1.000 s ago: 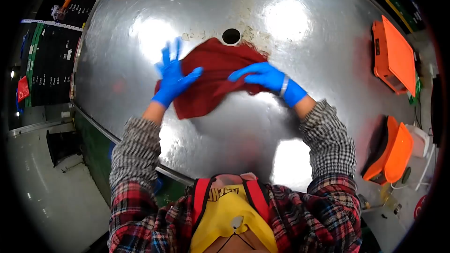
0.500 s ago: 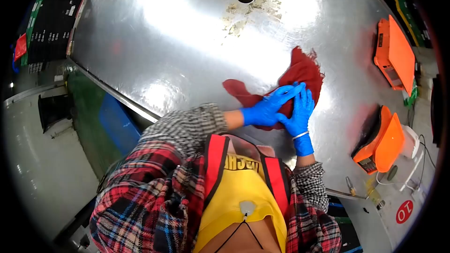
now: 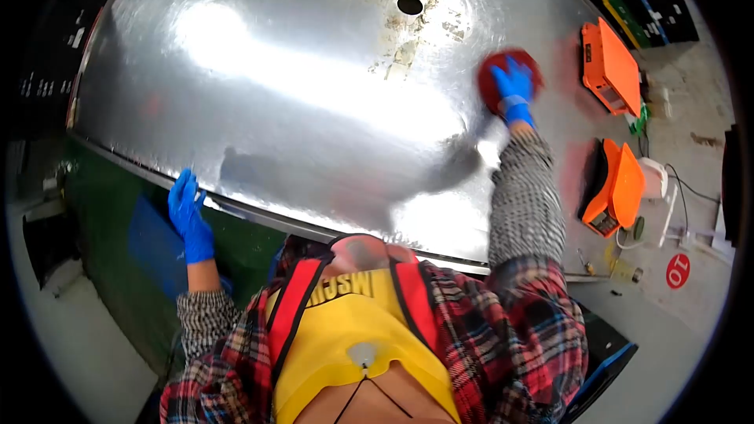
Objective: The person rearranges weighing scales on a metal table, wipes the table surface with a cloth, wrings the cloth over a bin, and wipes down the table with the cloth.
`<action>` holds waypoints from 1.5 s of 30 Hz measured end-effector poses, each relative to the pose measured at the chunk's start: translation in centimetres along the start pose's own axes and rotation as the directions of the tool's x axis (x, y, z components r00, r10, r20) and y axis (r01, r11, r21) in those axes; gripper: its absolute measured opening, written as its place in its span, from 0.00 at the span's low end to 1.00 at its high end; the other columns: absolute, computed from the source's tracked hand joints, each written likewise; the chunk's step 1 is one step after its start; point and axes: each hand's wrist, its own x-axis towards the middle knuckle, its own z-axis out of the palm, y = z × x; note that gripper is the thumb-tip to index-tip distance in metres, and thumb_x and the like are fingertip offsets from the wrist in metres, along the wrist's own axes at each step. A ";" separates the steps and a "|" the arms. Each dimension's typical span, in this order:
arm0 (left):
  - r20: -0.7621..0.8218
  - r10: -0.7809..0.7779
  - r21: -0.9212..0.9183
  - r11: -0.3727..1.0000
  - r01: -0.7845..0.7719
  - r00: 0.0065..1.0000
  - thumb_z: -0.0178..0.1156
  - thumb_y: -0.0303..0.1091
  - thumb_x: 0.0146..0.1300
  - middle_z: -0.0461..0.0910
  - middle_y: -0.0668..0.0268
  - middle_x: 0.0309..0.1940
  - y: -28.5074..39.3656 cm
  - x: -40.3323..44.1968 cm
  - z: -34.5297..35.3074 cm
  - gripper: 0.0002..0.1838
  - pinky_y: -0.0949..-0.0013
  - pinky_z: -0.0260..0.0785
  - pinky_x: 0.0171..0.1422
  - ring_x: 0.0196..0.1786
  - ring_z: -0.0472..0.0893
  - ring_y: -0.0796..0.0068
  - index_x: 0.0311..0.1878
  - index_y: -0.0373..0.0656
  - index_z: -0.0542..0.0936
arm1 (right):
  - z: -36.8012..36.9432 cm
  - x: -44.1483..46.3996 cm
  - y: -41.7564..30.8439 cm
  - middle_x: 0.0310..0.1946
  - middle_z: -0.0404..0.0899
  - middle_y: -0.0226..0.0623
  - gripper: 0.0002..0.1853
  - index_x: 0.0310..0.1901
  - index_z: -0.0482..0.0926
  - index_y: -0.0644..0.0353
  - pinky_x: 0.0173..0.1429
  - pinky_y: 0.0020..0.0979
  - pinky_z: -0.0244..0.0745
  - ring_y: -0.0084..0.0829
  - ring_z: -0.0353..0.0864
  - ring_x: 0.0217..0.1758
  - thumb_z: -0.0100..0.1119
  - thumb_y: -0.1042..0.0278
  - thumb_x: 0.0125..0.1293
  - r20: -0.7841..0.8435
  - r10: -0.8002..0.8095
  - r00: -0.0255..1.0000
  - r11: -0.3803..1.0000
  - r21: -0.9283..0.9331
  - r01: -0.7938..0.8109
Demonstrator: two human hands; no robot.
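Observation:
A bunched red cloth [image 3: 487, 88] lies on the shiny metal table [image 3: 314, 118], toward its right side. My right hand [image 3: 514, 88], in a blue glove, presses down on the cloth with the arm stretched forward and grips it from above. At the near left edge of the table is my left hand [image 3: 189, 216], also gloved in blue. Its fingers are extended at the rim and it holds nothing.
A dark round hole [image 3: 410, 5] with brownish stains [image 3: 402, 53] around it marks the far part of the tabletop. Two orange devices, one farther back [image 3: 611, 67] and one nearer [image 3: 616, 188], stand at the right. A blue object [image 3: 153, 247] is below the left edge.
Both hands were together on the cloth. My right hand has moved forward with the cloth, now more compact, while my left hand has let go and moved left to the table edge.

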 end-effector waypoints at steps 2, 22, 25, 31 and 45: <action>0.026 -0.059 -0.015 0.998 0.059 0.998 0.58 0.33 0.70 0.78 0.63 0.59 0.6 0.7 -2.0 0.19 0.62 0.70 0.62 0.61 0.76 0.69 0.62 0.41 0.76 | -0.8 -0.1 -15.9 0.76 0.53 0.47 0.44 0.73 0.63 0.39 0.79 0.52 0.44 0.49 0.48 0.80 0.53 0.26 0.58 0.052 -0.152 0.987 0.988 0.005 0.152; -0.154 -0.294 -0.296 0.925 0.240 0.943 0.59 0.39 0.68 0.83 0.66 0.52 -10.9 8.1 -26.8 0.17 0.66 0.74 0.53 0.49 0.80 0.74 0.57 0.44 0.80 | -0.9 -36.7 -20.3 0.73 0.57 0.54 0.43 0.71 0.68 0.48 0.74 0.55 0.52 0.59 0.59 0.72 0.70 0.52 0.50 0.363 -0.674 0.644 0.734 0.230 0.638; -0.200 -0.349 -0.183 0.931 0.315 0.916 0.59 0.39 0.69 0.83 0.67 0.53 -10.3 7.9 -26.4 0.15 0.68 0.74 0.52 0.51 0.80 0.77 0.55 0.44 0.80 | 0.8 -28.0 -38.5 0.72 0.62 0.44 0.39 0.68 0.71 0.42 0.69 0.54 0.58 0.53 0.63 0.70 0.69 0.50 0.51 0.303 -0.937 0.174 0.289 0.391 0.874; -0.388 -0.312 -0.148 0.950 0.275 0.867 0.60 0.39 0.69 0.82 0.69 0.52 -10.0 7.0 -27.1 0.15 0.73 0.71 0.50 0.52 0.79 0.78 0.55 0.45 0.79 | 10.7 -21.9 -65.9 0.72 0.63 0.37 0.33 0.67 0.72 0.39 0.66 0.55 0.59 0.48 0.64 0.70 0.64 0.49 0.57 0.079 -0.997 -0.015 0.014 0.353 0.936; -0.765 0.292 0.223 0.956 -0.189 0.574 0.55 0.38 0.72 0.78 0.55 0.56 -11.7 32.6 -45.8 0.20 0.64 0.69 0.64 0.58 0.77 0.68 0.60 0.33 0.74 | 8.2 -38.9 -106.9 0.69 0.68 0.42 0.31 0.72 0.62 0.63 0.76 0.37 0.58 0.38 0.65 0.73 0.52 0.62 0.69 -0.002 -0.993 -0.117 0.060 0.852 -0.521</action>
